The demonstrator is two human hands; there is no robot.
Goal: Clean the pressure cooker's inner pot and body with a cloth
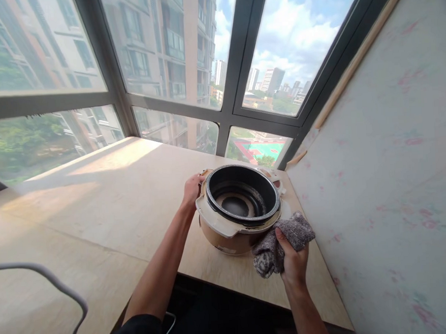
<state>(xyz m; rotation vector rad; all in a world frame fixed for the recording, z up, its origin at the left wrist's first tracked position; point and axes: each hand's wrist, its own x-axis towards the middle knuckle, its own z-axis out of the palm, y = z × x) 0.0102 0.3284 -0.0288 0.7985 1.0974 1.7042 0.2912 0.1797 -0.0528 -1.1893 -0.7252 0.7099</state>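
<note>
A rice cooker body point(226, 242) without a lid stands upright on the pale wooden surface, its brownish side toward me. Inside it sits a dark inner pot point(242, 193) with a silvery rim and worn patches on its bottom. My left hand point(193, 189) is closed on the cooker's left edge near the back, its fingers partly hidden behind the rim. Bunched in my right hand point(296, 264) is a grey-brown speckled cloth point(298, 231), thumb on top. The cloth lies against or just beside the cooker's front right side; exact contact is unclear.
Large windows with dark frames point(228, 112) rise behind the wooden surface point(109, 201). A flower-patterned wall point(386, 189) borders it closely on the right. A grey cable point(54, 285) curves at the lower left, and a thin white cord point(170, 327) hangs near my left arm.
</note>
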